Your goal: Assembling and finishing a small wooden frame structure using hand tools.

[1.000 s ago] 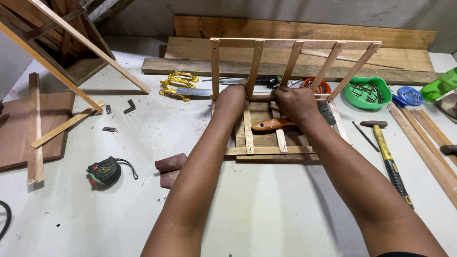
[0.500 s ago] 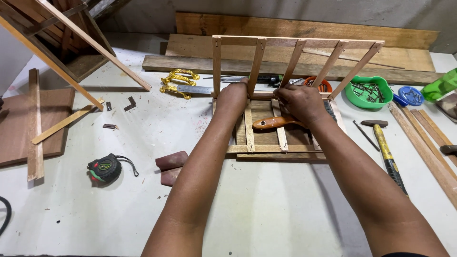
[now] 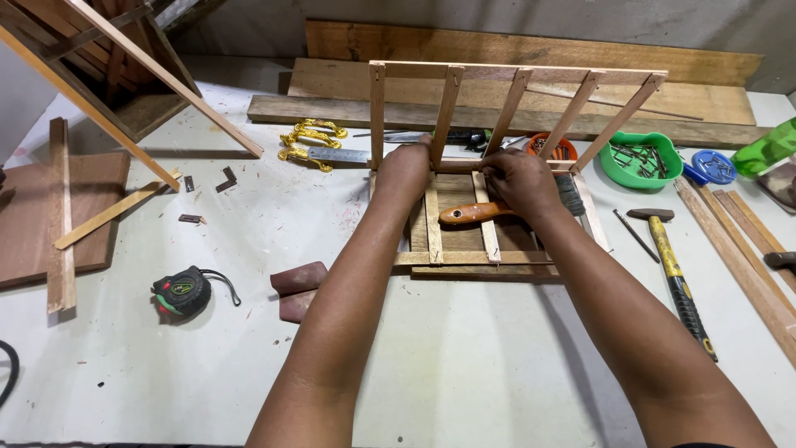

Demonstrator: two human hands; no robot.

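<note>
An upright wooden slat frame (image 3: 514, 76) stands on edge on the white table (image 3: 464, 357), its bottom rail meeting a second slat frame (image 3: 489, 257) that lies flat. My left hand (image 3: 404, 170) grips the standing frame's bottom rail near its left end. My right hand (image 3: 521, 178) closes on the same rail near the middle. A brush with an orange wooden handle (image 3: 473, 214) lies on the flat frame between my hands.
A hammer (image 3: 673, 270) lies right of the frames, with a green bowl of nails (image 3: 640, 158), an orange bowl (image 3: 554, 147) and a blue lid (image 3: 715, 166) behind. A tape measure (image 3: 182, 292) and brown blocks (image 3: 298, 286) lie left. Gold handles (image 3: 308, 139), planks (image 3: 531, 50) at the back.
The upright frame has tilted slightly and my hands have shifted a little along its bottom rail; the view has barely moved.
</note>
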